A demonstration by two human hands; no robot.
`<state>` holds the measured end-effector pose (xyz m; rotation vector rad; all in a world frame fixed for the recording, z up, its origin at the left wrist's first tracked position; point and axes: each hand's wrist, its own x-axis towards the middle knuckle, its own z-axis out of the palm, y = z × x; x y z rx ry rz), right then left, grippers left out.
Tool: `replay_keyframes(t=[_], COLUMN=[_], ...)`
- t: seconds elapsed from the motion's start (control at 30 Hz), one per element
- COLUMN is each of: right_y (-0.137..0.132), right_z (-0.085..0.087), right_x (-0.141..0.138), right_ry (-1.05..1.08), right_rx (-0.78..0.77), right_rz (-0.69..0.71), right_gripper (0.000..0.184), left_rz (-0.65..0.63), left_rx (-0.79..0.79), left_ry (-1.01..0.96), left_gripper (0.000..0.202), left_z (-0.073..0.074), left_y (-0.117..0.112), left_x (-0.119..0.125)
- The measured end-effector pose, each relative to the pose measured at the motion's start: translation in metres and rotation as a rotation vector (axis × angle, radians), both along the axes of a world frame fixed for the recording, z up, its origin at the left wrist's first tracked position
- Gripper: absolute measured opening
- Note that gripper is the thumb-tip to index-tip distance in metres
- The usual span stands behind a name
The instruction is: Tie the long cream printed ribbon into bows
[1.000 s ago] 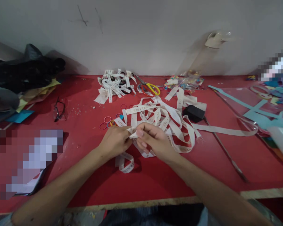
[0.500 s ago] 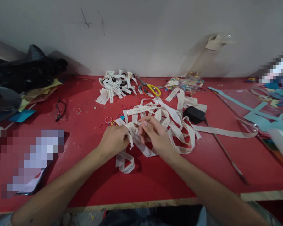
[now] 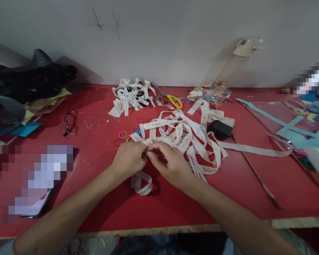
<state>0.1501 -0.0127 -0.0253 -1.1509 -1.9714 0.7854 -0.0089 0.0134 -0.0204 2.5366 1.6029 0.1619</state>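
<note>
My left hand (image 3: 130,156) is closed on a white printed ribbon (image 3: 148,142), which shows at its fingertips. Against it, my right hand (image 3: 167,161) pinches at the same ribbon with thumb and forefinger. Their fingers hide most of the held part. A loop of ribbon (image 3: 145,186) hangs or lies just below my left hand. Beyond my hands spreads a tangled heap of printed ribbon (image 3: 184,132). Several coloured elastic bands (image 3: 123,134) lie by my left knuckles.
Tied ribbon pieces with dark bands (image 3: 133,94) are piled at the back, beside yellow-handled scissors (image 3: 174,101). A black block (image 3: 220,129) and a thin metal rod (image 3: 255,173) lie right. Glasses (image 3: 69,122) and a phone (image 3: 34,209) are left.
My right hand has moved left, from just apart to touching my left fingertips, and its fingers have closed on the ribbon. The ribbon tail that hung from my left hand is now hidden.
</note>
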Motion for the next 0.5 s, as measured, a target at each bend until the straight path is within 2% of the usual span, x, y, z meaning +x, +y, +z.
replay_keyframes(t=[0.37, 0.5], right_y=[0.0041, 0.0069], right_z=[-0.0019, 0.0018], right_x=[0.0038, 0.0073], right_ry=[-0.021, 0.068], right_rx=[0.02, -0.001], right_rz=[-0.007, -0.019], right_gripper=[0.017, 0.015], left_rz=[-0.093, -0.132], left_rx=[-0.006, -0.003], left_ry=[0.01, 0.0], left_gripper=[0.018, 0.023], left_z=[0.0034, 0.0011], left_y=[0.0037, 0.0047], left_x=[-0.0018, -0.0017])
